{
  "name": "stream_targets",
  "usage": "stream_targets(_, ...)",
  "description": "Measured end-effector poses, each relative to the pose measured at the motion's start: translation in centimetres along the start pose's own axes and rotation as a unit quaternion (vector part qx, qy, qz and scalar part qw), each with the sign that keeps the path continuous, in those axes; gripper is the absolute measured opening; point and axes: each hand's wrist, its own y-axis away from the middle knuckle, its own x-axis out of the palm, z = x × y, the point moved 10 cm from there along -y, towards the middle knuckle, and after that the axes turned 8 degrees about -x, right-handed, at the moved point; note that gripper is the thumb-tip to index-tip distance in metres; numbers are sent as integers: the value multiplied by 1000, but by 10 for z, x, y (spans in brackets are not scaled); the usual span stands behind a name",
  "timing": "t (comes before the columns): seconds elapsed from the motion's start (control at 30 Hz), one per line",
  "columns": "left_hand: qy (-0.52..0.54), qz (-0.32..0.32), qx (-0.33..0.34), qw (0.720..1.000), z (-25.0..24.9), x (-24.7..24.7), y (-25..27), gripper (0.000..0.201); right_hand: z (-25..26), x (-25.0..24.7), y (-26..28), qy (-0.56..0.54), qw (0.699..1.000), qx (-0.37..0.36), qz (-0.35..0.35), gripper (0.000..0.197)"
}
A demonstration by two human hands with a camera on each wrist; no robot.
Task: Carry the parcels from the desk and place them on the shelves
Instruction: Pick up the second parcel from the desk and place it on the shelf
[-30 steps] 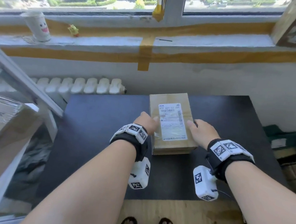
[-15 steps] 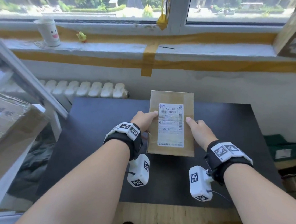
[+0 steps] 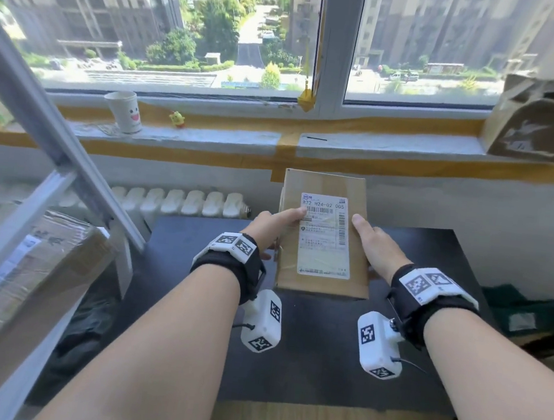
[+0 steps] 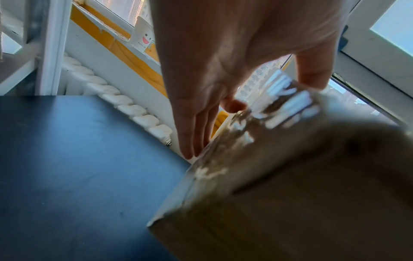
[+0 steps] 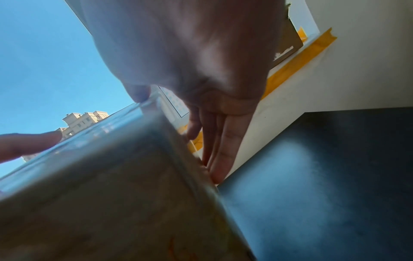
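Head view: brown labelled parcel point(image 3: 324, 238) between hands point(image 3: 376, 246).

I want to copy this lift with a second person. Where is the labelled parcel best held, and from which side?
Hold the parcel by its two long side faces, one hand from each side, as the left hand and right hand do: thumbs on the labelled top, fingers down the sides. It looks too wide for one hand.

- The black desk point(image 3: 188, 320) lies bare to the left of the held parcel point(image 3: 323, 242) — open room there.
- Further left, the slanting white shelf frame point(image 3: 54, 138) and a large taped box point(image 3: 22, 279) close that side.
- Ahead, the wall, radiator point(image 3: 180, 201) and window sill point(image 3: 377, 148) block the way.
- On the sill: a paper cup point(image 3: 125, 111) and a torn carton point(image 3: 548, 118).
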Motion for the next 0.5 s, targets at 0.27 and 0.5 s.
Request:
stream_targets(0.27,51,9,31,998,-4,-26,26,95,14,15,24,-62,998,-4,-24,72)
stream_targets(0.5,15,74,47,996,6,-38,24,64,11,48,65,-154,986,52,-29,55)
